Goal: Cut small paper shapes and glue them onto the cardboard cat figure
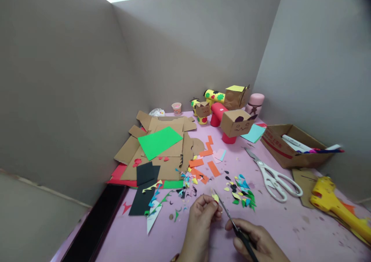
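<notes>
Pinching a yellow paper scrap [215, 196] in my left hand [203, 211], lower centre; my right hand [255, 240] grips small scissors [232, 219] over the pink bench [290, 223].

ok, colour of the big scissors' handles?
White, on the big scissors; clearest in the head view.

a green sheet [159, 141] is laid on flattened cardboard [162, 150] at the left of the pink table [290, 223]. white scissors [274, 177] are seen beside a cardboard box [290, 148] of markers. a yellow glue gun [336, 206] is placed at right; cardboard animal figures [232, 119] are stood behind.
</notes>
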`<state>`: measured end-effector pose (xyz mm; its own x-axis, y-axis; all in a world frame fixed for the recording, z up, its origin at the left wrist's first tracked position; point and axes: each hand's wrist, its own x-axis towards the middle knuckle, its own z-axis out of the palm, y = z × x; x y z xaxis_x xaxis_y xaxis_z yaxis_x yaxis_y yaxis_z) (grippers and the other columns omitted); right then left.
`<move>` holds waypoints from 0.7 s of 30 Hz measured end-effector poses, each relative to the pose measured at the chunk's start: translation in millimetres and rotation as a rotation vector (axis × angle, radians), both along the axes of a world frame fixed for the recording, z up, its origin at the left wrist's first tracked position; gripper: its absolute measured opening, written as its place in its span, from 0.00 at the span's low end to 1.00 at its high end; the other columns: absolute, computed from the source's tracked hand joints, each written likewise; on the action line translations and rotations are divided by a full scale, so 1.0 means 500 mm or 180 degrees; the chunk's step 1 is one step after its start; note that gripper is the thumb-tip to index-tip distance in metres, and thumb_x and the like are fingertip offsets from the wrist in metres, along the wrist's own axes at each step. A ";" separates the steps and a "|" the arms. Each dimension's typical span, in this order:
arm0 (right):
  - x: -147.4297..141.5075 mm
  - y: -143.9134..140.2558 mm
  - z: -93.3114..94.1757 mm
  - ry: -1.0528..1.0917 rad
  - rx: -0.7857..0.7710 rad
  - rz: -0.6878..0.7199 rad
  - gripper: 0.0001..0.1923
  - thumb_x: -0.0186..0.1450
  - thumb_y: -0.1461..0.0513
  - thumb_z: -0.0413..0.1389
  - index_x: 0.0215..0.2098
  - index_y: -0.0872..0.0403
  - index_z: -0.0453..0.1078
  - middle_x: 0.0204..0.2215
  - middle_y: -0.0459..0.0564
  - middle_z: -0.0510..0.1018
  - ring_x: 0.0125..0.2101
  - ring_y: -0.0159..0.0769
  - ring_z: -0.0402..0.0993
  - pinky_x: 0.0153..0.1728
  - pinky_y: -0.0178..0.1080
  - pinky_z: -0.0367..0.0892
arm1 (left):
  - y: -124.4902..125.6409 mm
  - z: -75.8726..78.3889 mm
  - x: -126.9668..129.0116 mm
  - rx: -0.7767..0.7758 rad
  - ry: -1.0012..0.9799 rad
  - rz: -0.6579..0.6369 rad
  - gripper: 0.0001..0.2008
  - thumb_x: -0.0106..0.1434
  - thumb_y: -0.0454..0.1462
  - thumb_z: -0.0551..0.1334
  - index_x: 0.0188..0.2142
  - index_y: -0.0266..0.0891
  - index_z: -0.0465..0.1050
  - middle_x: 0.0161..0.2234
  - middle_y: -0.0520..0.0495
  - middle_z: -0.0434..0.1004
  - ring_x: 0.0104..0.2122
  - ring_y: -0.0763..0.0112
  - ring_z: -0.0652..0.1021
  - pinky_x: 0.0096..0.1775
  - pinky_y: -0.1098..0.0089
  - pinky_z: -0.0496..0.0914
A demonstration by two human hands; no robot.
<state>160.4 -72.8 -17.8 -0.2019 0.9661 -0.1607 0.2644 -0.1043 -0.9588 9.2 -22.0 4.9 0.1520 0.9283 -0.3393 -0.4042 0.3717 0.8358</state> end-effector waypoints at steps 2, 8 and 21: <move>0.000 0.001 0.000 0.0013 -0.0037 0.0020 0.21 0.58 0.46 0.54 0.39 0.51 0.75 0.26 0.48 0.72 0.27 0.39 0.67 0.26 0.34 0.65 | 0.000 -0.001 0.000 0.0000 -0.0019 0.0036 0.07 0.50 0.37 0.65 0.24 0.36 0.69 0.21 0.51 0.73 0.22 0.75 0.69 0.29 0.73 0.62; -0.001 0.001 0.002 0.0101 -0.0113 0.0062 0.21 0.59 0.46 0.54 0.39 0.52 0.75 0.23 0.47 0.69 0.26 0.38 0.64 0.25 0.33 0.63 | 0.001 0.000 0.000 0.0041 -0.0059 0.0087 0.07 0.51 0.37 0.64 0.24 0.36 0.69 0.21 0.51 0.74 0.22 0.75 0.69 0.29 0.73 0.62; -0.008 0.004 0.006 0.0514 -0.0304 0.0256 0.24 0.59 0.43 0.52 0.38 0.52 0.72 0.19 0.40 0.56 0.22 0.32 0.52 0.24 0.33 0.54 | 0.004 -0.005 0.002 -0.0051 -0.0178 0.0170 0.08 0.51 0.37 0.66 0.24 0.34 0.71 0.21 0.51 0.74 0.21 0.77 0.70 0.27 0.75 0.62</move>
